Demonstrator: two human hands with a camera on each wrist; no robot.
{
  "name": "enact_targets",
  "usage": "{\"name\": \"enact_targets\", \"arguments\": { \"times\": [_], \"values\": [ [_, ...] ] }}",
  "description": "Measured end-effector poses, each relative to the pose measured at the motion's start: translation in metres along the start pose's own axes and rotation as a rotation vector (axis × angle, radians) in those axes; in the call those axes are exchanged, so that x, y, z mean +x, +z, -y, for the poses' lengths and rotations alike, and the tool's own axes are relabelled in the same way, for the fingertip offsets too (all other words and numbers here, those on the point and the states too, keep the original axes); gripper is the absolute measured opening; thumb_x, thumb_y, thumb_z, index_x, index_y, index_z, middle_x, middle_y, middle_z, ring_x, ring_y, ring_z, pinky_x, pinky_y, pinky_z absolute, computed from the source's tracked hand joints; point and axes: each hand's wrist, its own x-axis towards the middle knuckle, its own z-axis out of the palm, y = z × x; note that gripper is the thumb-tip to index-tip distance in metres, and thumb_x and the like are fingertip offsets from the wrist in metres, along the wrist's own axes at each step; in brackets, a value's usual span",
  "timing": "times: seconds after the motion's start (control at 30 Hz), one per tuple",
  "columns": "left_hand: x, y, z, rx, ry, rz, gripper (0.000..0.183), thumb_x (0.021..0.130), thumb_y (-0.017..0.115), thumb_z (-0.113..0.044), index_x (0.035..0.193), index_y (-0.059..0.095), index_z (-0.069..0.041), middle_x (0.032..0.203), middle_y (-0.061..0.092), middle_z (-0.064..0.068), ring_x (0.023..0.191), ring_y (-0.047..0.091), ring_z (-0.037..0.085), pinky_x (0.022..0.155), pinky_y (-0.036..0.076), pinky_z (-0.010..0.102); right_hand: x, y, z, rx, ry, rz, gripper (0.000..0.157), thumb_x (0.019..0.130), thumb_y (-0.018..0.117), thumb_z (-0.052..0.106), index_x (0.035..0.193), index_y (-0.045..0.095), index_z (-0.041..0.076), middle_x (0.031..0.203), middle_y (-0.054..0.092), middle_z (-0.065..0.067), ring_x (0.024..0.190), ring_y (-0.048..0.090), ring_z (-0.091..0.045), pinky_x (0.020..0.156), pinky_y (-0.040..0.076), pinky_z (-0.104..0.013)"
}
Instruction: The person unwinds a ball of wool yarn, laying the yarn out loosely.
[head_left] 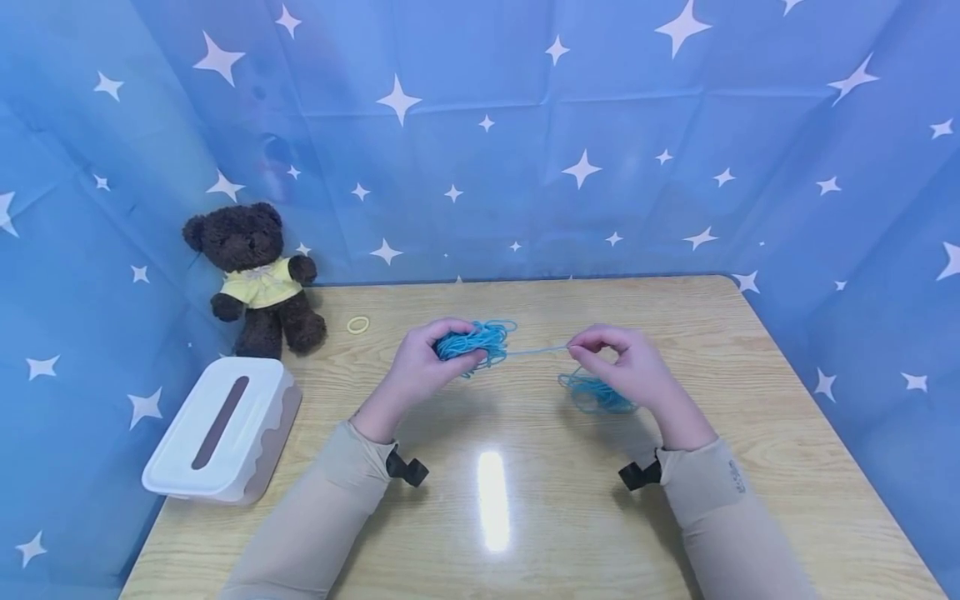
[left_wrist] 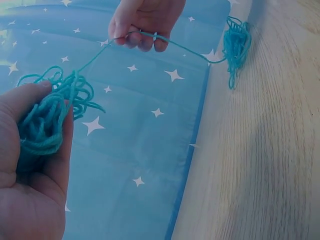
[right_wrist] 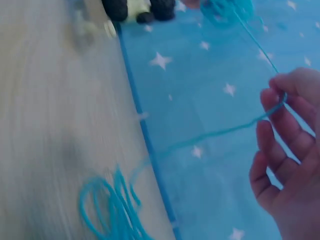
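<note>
A loose bundle of teal yarn (head_left: 480, 340) sits in my left hand (head_left: 425, 360), the thumb and fingers curled round it. From the bundle one strand (head_left: 537, 351) runs taut to my right hand (head_left: 622, 364), which pinches it between thumb and index finger. In the right wrist view the other fingers (right_wrist: 272, 155) are bent, and the strand passes on down from the pinch. It leads to a second loose pile of the same yarn (head_left: 596, 392) on the table, partly hidden below the right hand in the head view.
A brown teddy bear (head_left: 258, 283) in a yellow shirt sits at the back left of the wooden table (head_left: 570, 517). In front of it stands a white tissue box (head_left: 180, 433) with a slot. A small yellow ring (head_left: 358, 325) lies near the bear. A starry blue cloth (head_left: 487, 192) hangs behind.
</note>
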Motion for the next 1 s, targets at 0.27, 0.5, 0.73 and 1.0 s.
{"name": "enact_targets", "arguments": {
  "times": [0.27, 0.5, 0.73, 1.0],
  "values": [
    [0.0, -0.002, 0.001, 0.012, -0.012, -0.012, 0.029, 0.094, 0.088, -0.016, 0.122, 0.079, -0.012, 0.132, 0.079, 0.014, 0.103, 0.076, 0.022, 0.08, 0.065, 0.026, -0.006, -0.037, -0.02, -0.079, 0.13, 0.022, 0.021, 0.107, 0.075, 0.03, 0.119, 0.083, 0.015, 0.111, 0.078, 0.005, 0.095, 0.064, -0.006, 0.073, 0.054, -0.026],
    [0.002, -0.004, 0.002, 0.014, -0.01, -0.012, 0.03, 0.095, 0.089, -0.016, 0.123, 0.079, -0.012, 0.135, 0.078, 0.013, 0.102, 0.078, 0.021, 0.08, 0.065, 0.026, -0.013, -0.064, -0.034, -0.151, 0.175, 0.009, 0.02, 0.106, 0.076, 0.03, 0.118, 0.083, 0.016, 0.109, 0.079, 0.007, 0.093, 0.064, -0.003, 0.075, 0.053, -0.023],
    [0.002, -0.004, 0.002, 0.007, -0.012, -0.016, 0.029, 0.095, 0.088, -0.015, 0.123, 0.079, -0.012, 0.137, 0.078, 0.012, 0.101, 0.078, 0.021, 0.08, 0.066, 0.026, -0.02, -0.085, -0.049, -0.197, 0.225, 0.053, 0.022, 0.106, 0.077, 0.028, 0.123, 0.082, 0.014, 0.113, 0.08, 0.0, 0.092, 0.065, 0.0, 0.078, 0.054, -0.019],
    [0.001, -0.005, 0.001, 0.001, -0.017, -0.022, 0.028, 0.096, 0.087, -0.015, 0.123, 0.079, -0.011, 0.136, 0.078, 0.013, 0.1, 0.078, 0.019, 0.08, 0.065, 0.025, -0.029, -0.105, -0.068, -0.25, 0.344, 0.097, 0.037, 0.107, 0.073, 0.041, 0.131, 0.079, 0.012, 0.129, 0.078, -0.014, 0.097, 0.066, -0.001, 0.08, 0.056, -0.02]
  ]
}}
